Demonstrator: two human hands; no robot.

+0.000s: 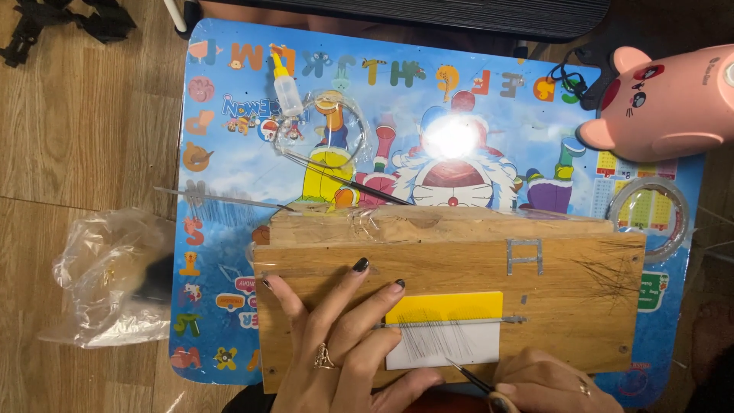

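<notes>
Yellow-and-white card [443,329], strung with fine dark hairs, lies on a wooden board [451,264] atop a blue cartoon-printed children's table [222,153] over wood-plank flooring [84,130]. The left hand [336,336] presses flat, fingers spread, beside the card. The right hand [547,382] pinches thin tweezers [470,376]. A pink lamp [665,99], tape roll [650,210], and glue bottle [287,88] sit nearby.

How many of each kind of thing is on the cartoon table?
Wooden board: 1
Yellow and white card: 1
Small glue bottle: 1
Clear tape roll: 1
Pink animal-face lamp: 1
Thin tweezers: 2, one on the table, one in the right hand
Total: 7
</notes>
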